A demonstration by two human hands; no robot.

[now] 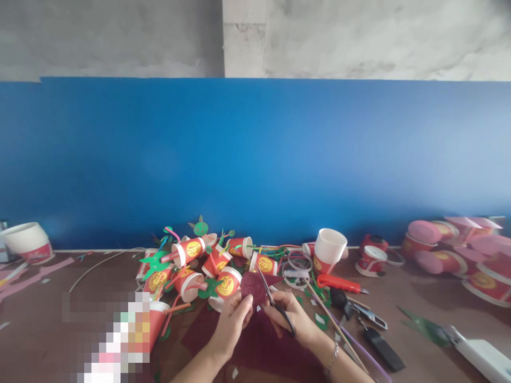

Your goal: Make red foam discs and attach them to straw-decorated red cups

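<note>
Pinched in my left hand point(235, 323) is a dark maroon paper piece point(252, 286) with a rounded outline and faint curved lines. My right hand point(290, 318) grips black-handled scissors point(284, 315), whose blades point up and left along the right edge of the piece. Whether the blades touch the paper is hard to tell. Beneath both hands lies a larger maroon sheet point(255, 354) on the brown table point(99, 276). Just beyond them is a pile of red and white paper cups point(227, 284) with green paper shapes point(200, 229) and straws.
A large white cup point(330, 246), an orange cutter point(339, 283), keys with a black fob point(383, 348) and thin sticks lie right of my hands. Farther right are pink-topped cups point(425, 232) and a white-handled tool point(485, 354). A blue panel point(255, 159) stands behind.
</note>
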